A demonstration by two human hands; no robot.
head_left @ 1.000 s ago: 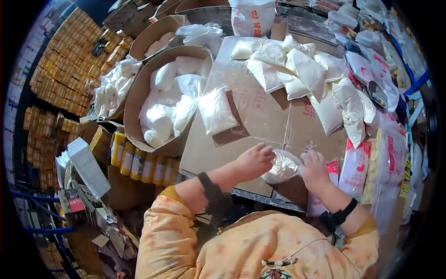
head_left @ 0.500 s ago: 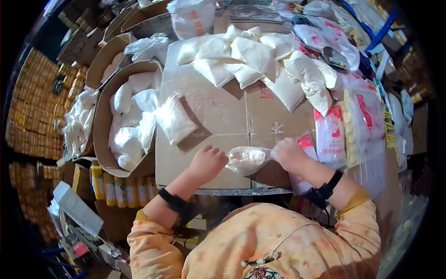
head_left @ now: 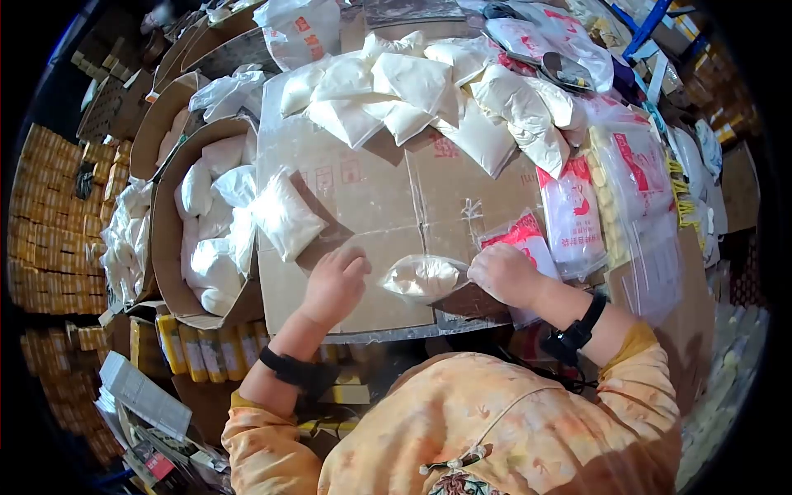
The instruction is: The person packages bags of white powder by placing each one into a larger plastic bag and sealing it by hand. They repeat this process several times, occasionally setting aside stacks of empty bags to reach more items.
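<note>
A small clear plastic bag of off-white powder [head_left: 423,278] lies on the cardboard near the front edge of the work surface. My right hand [head_left: 505,272] pinches its right end, where the plastic is gathered. To the left of the bag, my left hand [head_left: 337,285] is apart from it, fingers loosely bent and nothing visible in them. A larger filled white bag [head_left: 289,216] rests beyond my left hand. Just behind my right hand is a red-and-white packet of plastic bags [head_left: 528,235], partly hidden by the hand.
Several filled powder bags [head_left: 412,82] are heaped along the back of the cardboard surface [head_left: 371,206]. At the left stands an open carton [head_left: 169,247] holding white bags. Red-printed packs [head_left: 573,210] line the right side. Yellow-wrapped packages [head_left: 198,351] sit below the left edge.
My left hand has let go of the small bag's left end and moved left. My right hand still grips the other end, shifted slightly left. The whole view has turned a little.
</note>
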